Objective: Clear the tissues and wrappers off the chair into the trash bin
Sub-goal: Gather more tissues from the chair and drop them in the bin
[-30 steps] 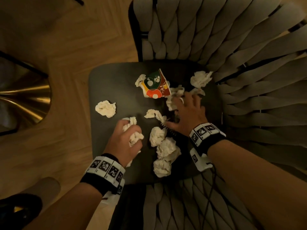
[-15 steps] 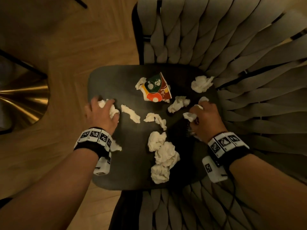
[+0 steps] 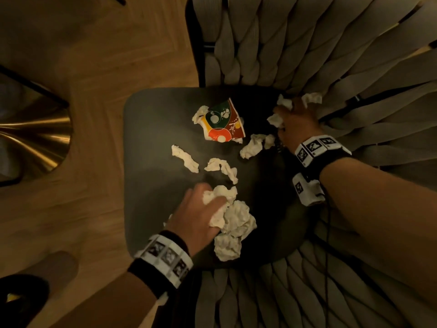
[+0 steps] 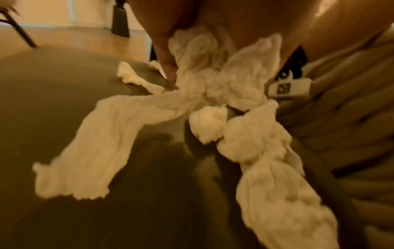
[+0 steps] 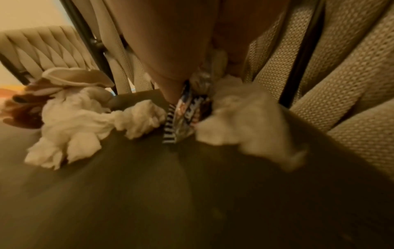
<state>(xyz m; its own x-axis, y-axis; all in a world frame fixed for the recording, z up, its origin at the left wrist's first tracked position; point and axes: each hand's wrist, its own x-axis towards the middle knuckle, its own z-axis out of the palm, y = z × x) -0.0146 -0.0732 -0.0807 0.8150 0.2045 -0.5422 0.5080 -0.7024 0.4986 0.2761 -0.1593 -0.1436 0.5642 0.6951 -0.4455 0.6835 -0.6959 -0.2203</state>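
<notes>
White crumpled tissues lie scattered over the dark chair seat (image 3: 153, 129). A crushed colourful paper cup (image 3: 222, 124) lies near the back. My left hand (image 3: 208, 209) is at the front middle of the seat, its fingers curled round a bunch of tissues (image 4: 213, 70), beside two more wads (image 3: 238, 218). At the back right corner, against the woven backrest (image 3: 307, 43), my right hand (image 3: 290, 114) grips tissues (image 5: 245, 121) and a dark shiny wrapper (image 5: 187, 114). Loose strips (image 3: 185, 158) and a wad (image 3: 253, 145) lie between the hands. No trash bin shows.
A shiny gold cone-shaped base (image 3: 35, 138) stands on the wooden floor (image 3: 106, 67) left of the chair. A dark shoe-like shape (image 3: 21, 299) sits at the bottom left. The woven straps wrap round the seat's right and front sides.
My left hand has left the seat's left edge with its tissue and come to the front middle wads. The right hand has moved back to the tissue in the back right corner.
</notes>
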